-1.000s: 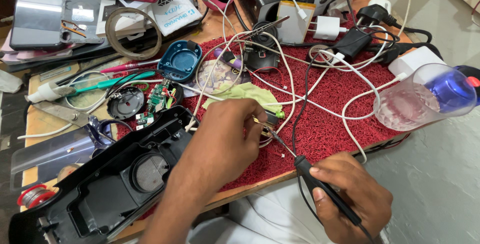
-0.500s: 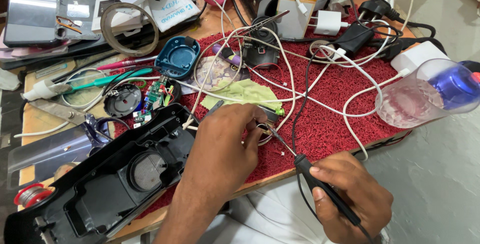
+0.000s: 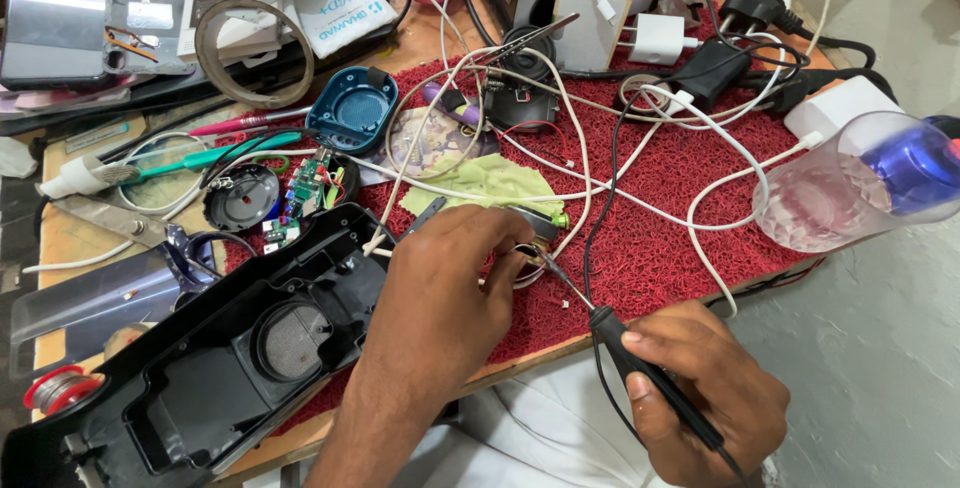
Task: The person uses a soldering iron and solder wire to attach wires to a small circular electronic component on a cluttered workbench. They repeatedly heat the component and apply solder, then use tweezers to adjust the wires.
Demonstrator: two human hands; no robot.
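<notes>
Compared with a second ago almost nothing has moved: both hands stay in the lower middle of the frame and the iron tip remains at the same small part, so the work at this one spot is going on without a pause.

The right hand point(image 3: 700, 398), at the lower right, is closed in a fist around the black handle of a soldering iron point(image 3: 640, 368); its thin metal tip points up and left. The left hand point(image 3: 450, 288), in the centre, is curled down with the fingers bent, and it pinches a small round metal part point(image 3: 530, 238) against the red mat point(image 3: 660, 248). How much of the part is gripped I cannot tell, because the fingers cover it.

Just above the part lies a yellow-green cloth point(image 3: 480, 180), crossed by white cables point(image 3: 720, 163). To the left, touching the left wrist area, is a black plastic housing point(image 3: 200, 358) lying open. Further up left there are a small green circuit board point(image 3: 298, 193), a blue round shell point(image 3: 352, 110) and a roll of tape point(image 3: 252, 53). At the right edge a clear plastic jar point(image 3: 850, 188) lies on its side on the counter point(image 3: 70, 238).
</notes>
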